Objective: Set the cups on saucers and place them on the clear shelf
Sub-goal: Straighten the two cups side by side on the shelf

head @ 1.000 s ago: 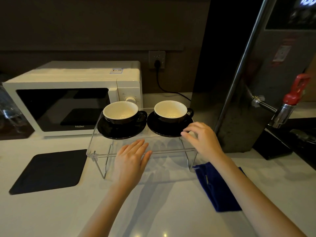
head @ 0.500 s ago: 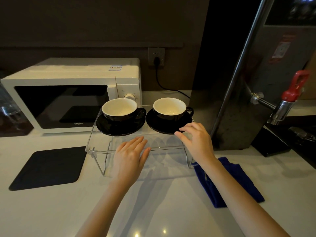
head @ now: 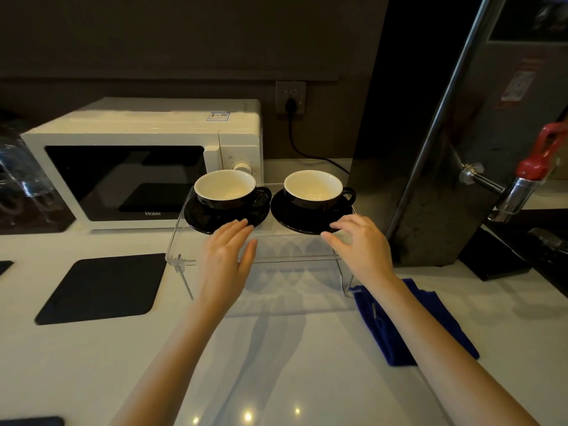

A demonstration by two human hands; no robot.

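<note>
Two black cups with cream insides stand on black saucers on top of the clear shelf (head: 285, 245). The left cup (head: 226, 188) sits on the left saucer (head: 201, 217), the right cup (head: 313, 187) on the right saucer (head: 287, 215). My left hand (head: 226, 258) lies flat over the shelf's front, fingertips at the left saucer's near rim, holding nothing. My right hand (head: 364, 245) hovers with fingers spread and curled at the right saucer's near rim, holding nothing.
A white microwave (head: 141, 161) stands behind the shelf on the left. A tall steel water boiler (head: 455, 167) with a red-handled tap (head: 536, 162) rises at the right. A black mat (head: 101, 287) lies left of the shelf, a blue cloth (head: 439, 327) under my right forearm.
My left hand slid forward across the shelf top to the left saucer's rim. My right hand shifted slightly left and its fingers spread at the right saucer's edge. The cups stayed put.
</note>
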